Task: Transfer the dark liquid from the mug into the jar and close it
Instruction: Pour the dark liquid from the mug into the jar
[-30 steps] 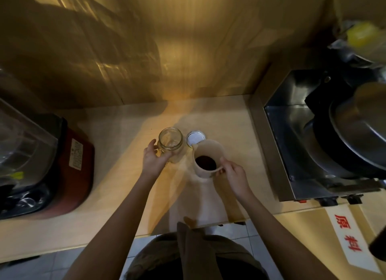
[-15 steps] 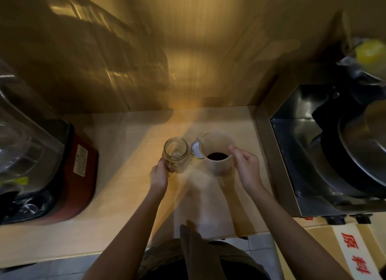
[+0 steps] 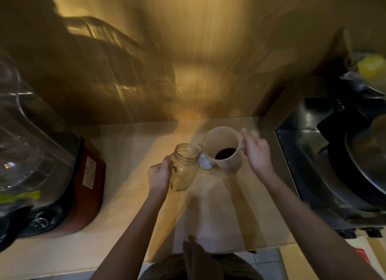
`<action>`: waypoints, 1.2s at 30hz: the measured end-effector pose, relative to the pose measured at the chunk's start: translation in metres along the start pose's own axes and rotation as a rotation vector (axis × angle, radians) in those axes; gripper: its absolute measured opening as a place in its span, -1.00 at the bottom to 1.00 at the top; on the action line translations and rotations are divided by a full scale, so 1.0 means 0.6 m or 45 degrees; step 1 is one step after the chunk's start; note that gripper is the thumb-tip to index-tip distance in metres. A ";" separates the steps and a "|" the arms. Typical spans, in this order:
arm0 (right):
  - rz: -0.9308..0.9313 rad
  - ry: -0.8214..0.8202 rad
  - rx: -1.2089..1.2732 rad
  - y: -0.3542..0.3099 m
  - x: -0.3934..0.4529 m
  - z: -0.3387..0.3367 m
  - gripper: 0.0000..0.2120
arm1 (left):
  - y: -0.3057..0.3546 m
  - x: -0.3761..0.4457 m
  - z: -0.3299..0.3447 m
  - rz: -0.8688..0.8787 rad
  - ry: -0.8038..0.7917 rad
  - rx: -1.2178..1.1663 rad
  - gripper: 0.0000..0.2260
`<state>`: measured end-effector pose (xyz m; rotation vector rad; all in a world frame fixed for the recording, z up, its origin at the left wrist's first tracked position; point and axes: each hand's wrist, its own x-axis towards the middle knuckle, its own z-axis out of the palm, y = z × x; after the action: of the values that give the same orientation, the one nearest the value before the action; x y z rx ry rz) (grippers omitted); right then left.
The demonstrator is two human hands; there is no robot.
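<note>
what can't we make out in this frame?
Head view only:
- Lid: mostly hidden behind the jar and mug; type unclear.
- Mug handle: covered by the right hand.
- Left hand: fingers behind the jar seen only through glass; grip unclear.
- Liquid: depth unreadable from above.
- Appliance label: too small and blurred.
- Cookware: cut off by the right edge.

The appliance's label [image 3: 89, 172] seems too blurred to read.
</note>
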<state>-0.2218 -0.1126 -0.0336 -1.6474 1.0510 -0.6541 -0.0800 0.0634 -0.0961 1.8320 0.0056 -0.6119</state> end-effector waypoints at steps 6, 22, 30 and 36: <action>-0.300 -0.057 -0.279 -0.062 0.057 0.002 -0.42 | 0.052 -0.011 -0.018 0.236 -0.030 0.158 -0.55; -1.244 -0.186 -1.143 -0.251 0.079 0.031 -0.48 | 0.166 -0.043 -0.030 0.493 0.007 0.322 -0.66; -1.499 -0.036 -1.078 -0.280 0.086 0.034 -0.51 | 0.207 -0.067 -0.008 0.457 0.150 0.353 -0.55; -1.624 -0.027 -1.146 -0.312 0.081 0.031 -0.52 | 0.210 -0.066 0.005 0.458 0.163 0.257 -0.57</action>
<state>-0.1240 -0.1300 0.1333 -3.1139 0.0725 -1.0005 -0.0779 0.0278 0.0311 2.0006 -0.3034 -0.2486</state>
